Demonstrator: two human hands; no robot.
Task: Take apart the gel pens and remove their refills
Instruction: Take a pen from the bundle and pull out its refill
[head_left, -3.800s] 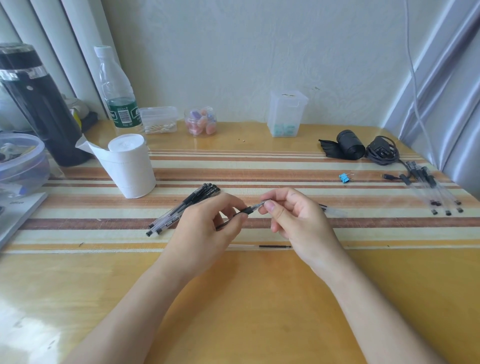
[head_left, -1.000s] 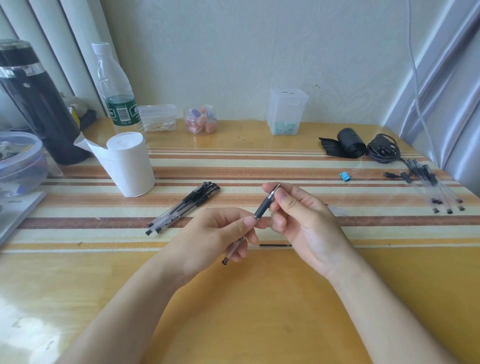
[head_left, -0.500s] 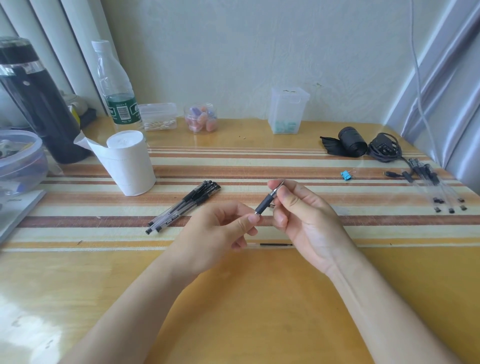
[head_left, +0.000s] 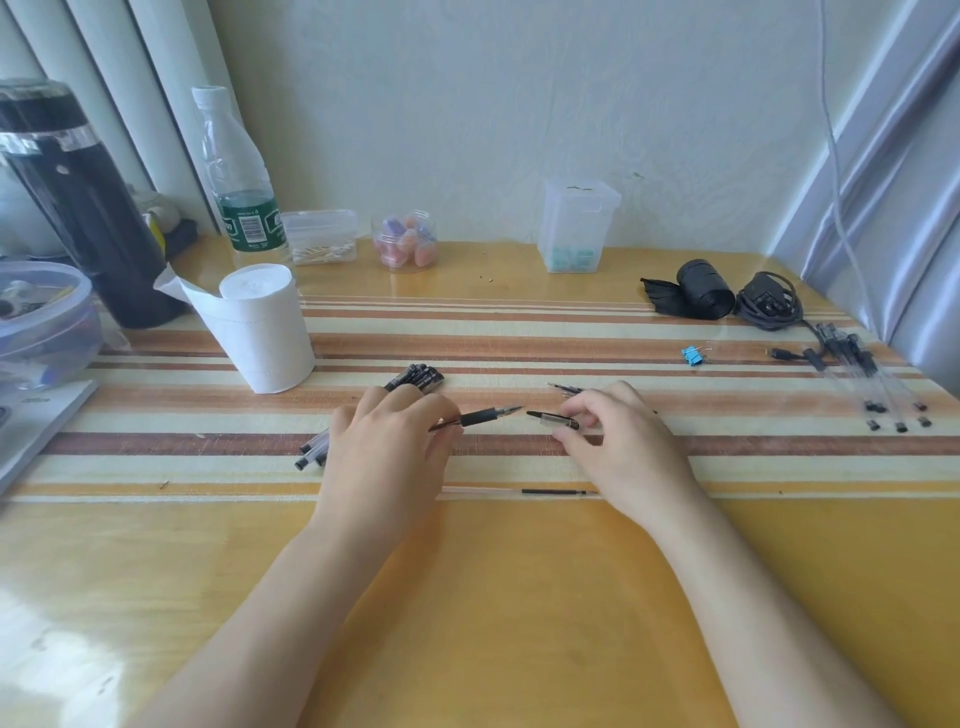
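Pinching a gel pen (head_left: 483, 417) in the left grip (head_left: 387, 452) over the middle of the tabletop (head_left: 467, 623), fingers curled round the barrel, bare tip pointing toward the right edge. Pinching a separate cap (head_left: 553, 420) in the right grip (head_left: 621, 447), just beside that tip and not touching it. Leaving one refill (head_left: 524, 491) lying flat toward the near edge between both wrists, a bundle of pens (head_left: 415, 376) behind the left grip, and clear barrels (head_left: 857, 353) resting by the right edge.

On the worktop (head_left: 467, 597), the pen pile (head_left: 415, 376) lies left, emptied barrels (head_left: 872, 384) far right, a refill (head_left: 556, 491) nearest.
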